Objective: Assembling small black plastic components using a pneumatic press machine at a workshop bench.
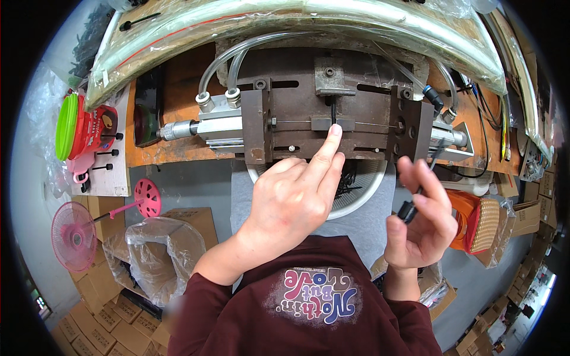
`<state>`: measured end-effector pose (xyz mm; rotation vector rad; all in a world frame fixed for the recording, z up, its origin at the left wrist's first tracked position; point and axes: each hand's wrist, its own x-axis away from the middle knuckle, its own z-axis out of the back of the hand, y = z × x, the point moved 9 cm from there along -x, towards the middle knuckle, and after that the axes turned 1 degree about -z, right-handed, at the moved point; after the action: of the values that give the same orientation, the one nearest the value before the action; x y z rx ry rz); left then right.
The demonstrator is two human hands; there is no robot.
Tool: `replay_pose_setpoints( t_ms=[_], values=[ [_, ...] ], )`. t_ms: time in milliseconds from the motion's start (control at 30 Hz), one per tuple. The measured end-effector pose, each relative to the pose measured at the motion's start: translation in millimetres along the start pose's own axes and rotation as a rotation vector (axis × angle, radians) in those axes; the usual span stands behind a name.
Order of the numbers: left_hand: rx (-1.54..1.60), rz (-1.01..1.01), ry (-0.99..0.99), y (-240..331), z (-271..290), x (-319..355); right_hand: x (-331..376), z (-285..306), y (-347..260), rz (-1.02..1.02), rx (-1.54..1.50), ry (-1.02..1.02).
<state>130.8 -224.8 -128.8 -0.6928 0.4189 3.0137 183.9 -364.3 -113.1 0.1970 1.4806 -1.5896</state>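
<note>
Holding blurred black knob-ended rod (407, 212), right hand (426, 231); left hand (291, 199) touching slim black pin (333, 109), grip unclear

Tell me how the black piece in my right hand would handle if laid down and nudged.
The black piece might roll, as its thicker end looks rounded. It is probably light, being small beside the right hand that holds it.

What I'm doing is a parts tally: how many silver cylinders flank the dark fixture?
2: left cylinder and partly hidden right cylinder, at opposite ends of the fixture.
</note>
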Motion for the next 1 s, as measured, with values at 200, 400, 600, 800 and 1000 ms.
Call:
replay_pose_setpoints(
  t_ms=[200, 400, 600, 800, 1000],
  values=[
    [0.054, 0.027, 0.025, -5.2, 1.6, 2.8, -8.6, -17.9, -5.0, -0.043, 0.391, -0.104],
    [0.277, 0.017, -0.003, -8.6, 15.4, 9.6, -20.7, -33.5, 3.4, 0.019, 0.430, -0.181],
    [0.587, -0.028, -0.008, -0.9, 42.1, 33.3, -15.9, -67.1, 10.4, 0.085, 0.567, -0.386],
    [1.530, -0.550, 0.426, 2.0, 136.0, 49.9, -20.1, -74.2, 11.9, 0.105, 0.715, -0.381],
    [1.266, -0.834, 0.964, 24.2, 207.9, 57.2, -22.8, -78.1, 7.6, 0.034, 0.756, -0.378]
  ],
)
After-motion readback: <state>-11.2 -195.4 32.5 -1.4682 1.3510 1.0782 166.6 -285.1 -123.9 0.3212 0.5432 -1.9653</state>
